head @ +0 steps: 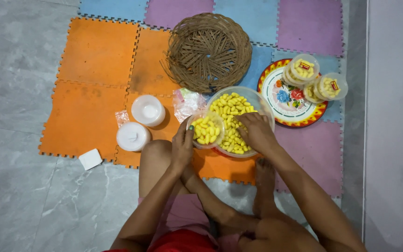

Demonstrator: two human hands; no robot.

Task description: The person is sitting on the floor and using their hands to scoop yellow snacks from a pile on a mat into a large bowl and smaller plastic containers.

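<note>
My left hand (182,148) holds a small clear round tub (205,129) filled with yellow oblong snacks, tilted a little toward me. My right hand (256,133) reaches into a large clear bowl (263,104) of the same yellow snacks (228,108), fingers bent down among the pieces. The tub rests against the bowl's near left rim. I sit on the floor with my legs folded beneath my arms.
A woven basket (208,52) lies behind the bowl. To the right, a floral plate (283,99) carries lidded, filled tubs (303,68). Two white lid stacks (148,110) and crumpled plastic bags (187,101) sit left, on coloured foam mats (89,102). A white square (90,159) lies on grey tile.
</note>
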